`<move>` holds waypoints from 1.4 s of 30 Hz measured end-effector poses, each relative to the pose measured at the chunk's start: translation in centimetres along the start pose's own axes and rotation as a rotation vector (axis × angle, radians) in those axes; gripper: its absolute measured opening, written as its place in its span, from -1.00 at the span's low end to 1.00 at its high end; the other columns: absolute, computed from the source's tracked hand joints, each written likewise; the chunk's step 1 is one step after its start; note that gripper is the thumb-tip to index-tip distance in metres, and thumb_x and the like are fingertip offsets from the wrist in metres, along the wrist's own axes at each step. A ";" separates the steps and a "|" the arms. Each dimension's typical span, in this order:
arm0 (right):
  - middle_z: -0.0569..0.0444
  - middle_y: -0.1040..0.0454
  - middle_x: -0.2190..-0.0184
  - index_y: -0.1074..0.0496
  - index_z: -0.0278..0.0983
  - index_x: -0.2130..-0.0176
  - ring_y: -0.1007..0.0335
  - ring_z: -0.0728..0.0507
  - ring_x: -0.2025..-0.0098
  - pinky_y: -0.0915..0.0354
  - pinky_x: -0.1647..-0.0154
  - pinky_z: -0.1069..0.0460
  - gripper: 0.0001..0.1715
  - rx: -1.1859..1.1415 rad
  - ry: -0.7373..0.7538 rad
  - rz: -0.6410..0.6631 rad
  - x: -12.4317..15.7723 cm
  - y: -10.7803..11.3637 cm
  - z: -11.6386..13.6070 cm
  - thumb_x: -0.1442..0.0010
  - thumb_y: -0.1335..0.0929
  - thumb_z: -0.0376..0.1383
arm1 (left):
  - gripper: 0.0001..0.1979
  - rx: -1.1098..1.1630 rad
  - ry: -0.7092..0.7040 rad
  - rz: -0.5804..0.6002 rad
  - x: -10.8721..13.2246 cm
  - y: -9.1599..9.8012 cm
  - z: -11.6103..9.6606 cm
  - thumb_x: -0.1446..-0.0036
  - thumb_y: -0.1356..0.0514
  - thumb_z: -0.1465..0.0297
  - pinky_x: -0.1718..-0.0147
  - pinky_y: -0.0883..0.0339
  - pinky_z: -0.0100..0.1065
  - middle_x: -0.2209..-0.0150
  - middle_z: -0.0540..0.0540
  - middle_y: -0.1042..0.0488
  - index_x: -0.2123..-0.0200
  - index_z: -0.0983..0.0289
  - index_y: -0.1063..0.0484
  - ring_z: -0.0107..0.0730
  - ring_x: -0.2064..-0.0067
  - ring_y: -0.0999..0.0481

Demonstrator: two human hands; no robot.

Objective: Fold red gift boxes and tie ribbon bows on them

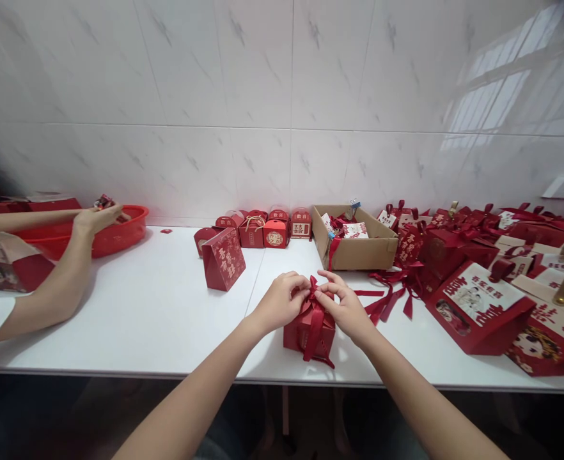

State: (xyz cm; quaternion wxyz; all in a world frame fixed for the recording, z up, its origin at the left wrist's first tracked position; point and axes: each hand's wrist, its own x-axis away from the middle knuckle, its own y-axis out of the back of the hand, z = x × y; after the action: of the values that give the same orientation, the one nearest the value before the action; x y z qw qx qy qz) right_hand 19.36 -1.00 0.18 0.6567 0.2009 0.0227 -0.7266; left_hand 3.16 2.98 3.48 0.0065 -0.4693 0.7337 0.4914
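Forearms (205,383) reach up from five and seven o'clock toward a small red box (293,337), which sits upright near the front edge of the white table (167,319), at about six o'clock in the view. Left hand (282,299) and right hand (348,308) are narrowed, thumbs and fingertips pinching the red ribbon (317,326) at the box's top; some right fingers stand free. Whether the knot is fully tight I cannot tell.

To do this well, I'd pull both sides evenly, pinch close to the knot so it stays centred, and press lightly, as the card walls would probably crease. The tails hang down the front toward six o'clock; smoothing out twists should help.

From the box, spare ribbons (391,305) lie at two o'clock, a carton (359,255) at one, a red bag (224,259) at ten. Farther out at ten, a co-worker's hand (94,217) is above a basin (119,239).
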 end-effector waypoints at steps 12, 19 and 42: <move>-0.08 -0.35 -0.05 -0.42 -0.26 0.50 -0.20 -0.24 -0.14 -0.08 -0.16 -0.13 -0.73 -0.062 -0.019 -0.225 0.2 -2.0 -0.3 -0.10 -0.31 -0.14 | -0.87 0.020 0.001 -0.207 0.2 -2.0 0.3 -0.04 -0.07 0.59 0.25 -0.32 -0.29 0.37 0.05 -0.44 0.43 0.27 -0.34 -0.34 0.27 -0.42; -0.05 -0.31 -0.11 -0.46 -0.23 0.46 -0.08 -0.27 -0.22 -0.03 -0.21 -0.18 -0.76 0.002 -0.025 -0.228 0.8 -2.1 0.0 -0.10 -0.32 -0.16 | -0.91 0.025 -0.021 -0.156 1.7 -0.9 -0.4 -0.05 -0.13 0.54 0.23 -0.33 -0.31 0.35 0.09 -0.48 0.41 0.29 -0.41 -0.34 0.26 -0.45; 0.07 -0.50 0.32 -0.44 -0.28 0.31 -0.42 -0.08 0.26 -0.31 0.21 0.03 -0.85 0.210 0.219 0.290 -2.2 2.2 2.5 -0.07 -0.30 -0.41 | -0.85 -0.100 0.020 -0.132 0.4 -0.4 0.6 -0.01 -0.15 0.54 0.29 -0.32 -0.38 0.35 0.01 -0.58 0.39 0.24 -0.50 -0.38 0.30 -0.52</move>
State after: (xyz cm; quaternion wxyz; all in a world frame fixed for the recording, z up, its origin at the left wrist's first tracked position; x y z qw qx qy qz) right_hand 20.97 0.03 3.74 0.7235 0.3473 -0.0111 -0.5965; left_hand 2.92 3.10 2.67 0.0084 -0.5212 0.6758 0.5211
